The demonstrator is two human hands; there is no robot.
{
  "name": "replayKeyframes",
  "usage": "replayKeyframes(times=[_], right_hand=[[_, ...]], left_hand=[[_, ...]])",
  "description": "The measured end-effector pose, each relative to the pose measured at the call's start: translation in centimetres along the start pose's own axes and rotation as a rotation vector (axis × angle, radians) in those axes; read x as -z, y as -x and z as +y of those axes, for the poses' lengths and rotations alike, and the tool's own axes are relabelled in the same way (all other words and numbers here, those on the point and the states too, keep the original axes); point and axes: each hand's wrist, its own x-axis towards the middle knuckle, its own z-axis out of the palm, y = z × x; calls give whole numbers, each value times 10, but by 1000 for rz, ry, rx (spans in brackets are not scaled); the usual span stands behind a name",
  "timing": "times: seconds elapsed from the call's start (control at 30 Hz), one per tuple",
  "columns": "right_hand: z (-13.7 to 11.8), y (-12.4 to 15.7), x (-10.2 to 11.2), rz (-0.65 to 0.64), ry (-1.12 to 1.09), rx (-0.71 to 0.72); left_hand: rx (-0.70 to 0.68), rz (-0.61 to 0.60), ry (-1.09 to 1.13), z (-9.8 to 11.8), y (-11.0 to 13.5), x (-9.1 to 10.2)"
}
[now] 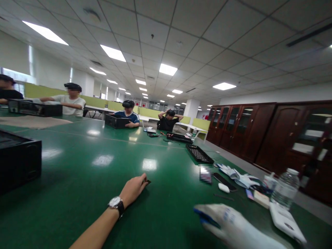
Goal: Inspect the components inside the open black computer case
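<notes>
My left hand point(133, 190), bare and with a wristwatch point(116, 204) on the wrist, rests low over the green tabletop point(103, 180). Its thumb and fingers pinch a small, dark, flat piece point(148, 182), mostly hidden by the fingertips. My right hand point(223, 219) wears a white work glove with blue on the finger side and is slightly blurred. A gap shows between its thumb and fingers, and I see nothing held there. Beyond it lie a thin dark strip point(223, 197), a white earbud case point(223, 187) and a dark phone point(224, 181).
A black case point(20, 162) stands at the left edge. To the right are white gloves point(240, 176), a clear bottle point(285, 188), a white device point(286, 223) and a black tray point(199, 154). Several people sit across the table, some with black cases point(116, 121).
</notes>
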Motion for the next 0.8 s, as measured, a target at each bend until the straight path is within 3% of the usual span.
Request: replayKeyframes(times=[0.07, 0.2, 0.27, 0.33, 0.43, 0.57, 0.8], right_hand=[[-28, -54, -36, -110, -112, 26], [-72, -148, -120, -59, -385, 72], [-79, -175, -150, -30, -505, 155], [-76, -186, -168, -3, -578, 206], [-63, -181, -173, 28, -580, 201], [-51, -164, -164, -4, -465, 142], [-53, -164, -164, 57, -373, 103]], left_hand=[[-33, -7, 23, 3, 1, -4], [-68, -18, 56, 1, 2, -9], [-62, -19, 69, -3, 1, -10], [-55, -22, 86, -7, 0, -12], [-69, -45, 122, -6, -1, -17], [-101, -87, 184, 8, 1, -21], [-150, -59, 236, 23, 6, -14]])
